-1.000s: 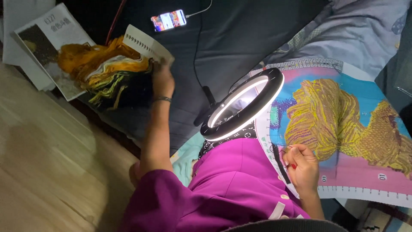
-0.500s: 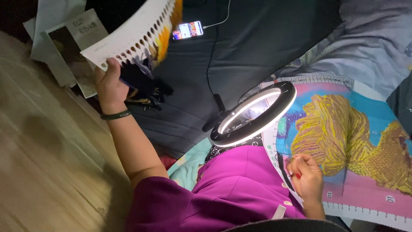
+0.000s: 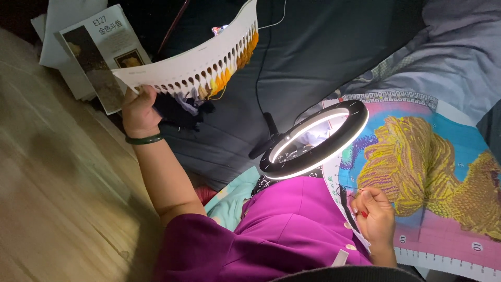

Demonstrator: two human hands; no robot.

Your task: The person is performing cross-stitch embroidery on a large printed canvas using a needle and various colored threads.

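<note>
1. While the wooden floor [image 3: 47,209] fills the left edge, a printed paper booklet [image 3: 99,52] lies by dark cloth.
2. Raised high, the left hand [image 3: 136,112] grips the corner of a long white card thread organiser [image 3: 193,65]; its punched holes carry hanging yellow, orange and dark floss, probably lifted for a clearer look.
3. A glowing black ring lamp [image 3: 313,140] stands over the lap.
4. The right hand [image 3: 373,214], fingers curled closed in a pinch on a thin thread, rests on the colourful cross-stitch canvas [image 3: 433,172], steadying it.

One ring lamp [image 3: 313,140] — one thread card [image 3: 193,62].
</note>
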